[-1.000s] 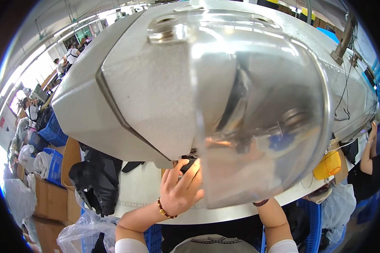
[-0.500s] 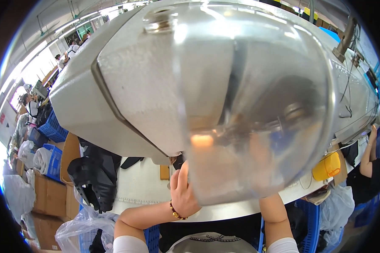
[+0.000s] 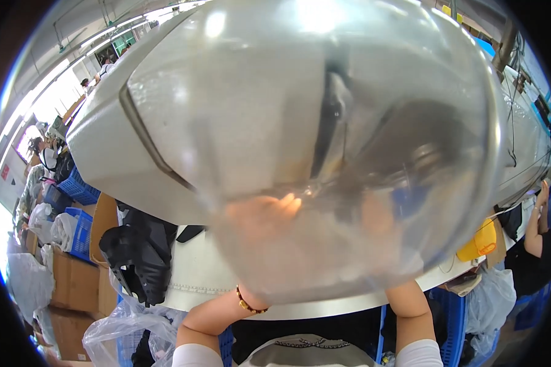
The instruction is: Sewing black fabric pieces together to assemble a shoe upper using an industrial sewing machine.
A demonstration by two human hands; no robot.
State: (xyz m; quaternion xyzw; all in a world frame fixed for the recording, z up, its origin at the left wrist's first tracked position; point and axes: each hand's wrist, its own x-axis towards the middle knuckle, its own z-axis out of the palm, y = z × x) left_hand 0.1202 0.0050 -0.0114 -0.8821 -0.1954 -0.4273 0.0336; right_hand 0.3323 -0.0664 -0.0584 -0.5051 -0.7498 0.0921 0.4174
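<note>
A large pale sewing machine head fills the upper middle, with a clear curved plastic shield hanging in front of it. Through the shield, my left hand looks hazy; its fingertips point right, into a bright lit spot at the machine's working end. My right hand is a blurred shape farther right behind the same plastic, near a blue patch. What either hand touches or holds is smeared and cannot be made out. A beaded bracelet circles my left wrist. Both forearms rest around the white table's front edge.
Black shaped pieces are heaped left on the table. A yellow container stands at the right. Cardboard boxes, blue crates and plastic bags crowd the left; another person's arm shows far right.
My left hand has moved right, from beside the shield's left edge to behind it at the lit spot. The shield looks shifted left and larger in view. My right forearm has shifted slightly right.
</note>
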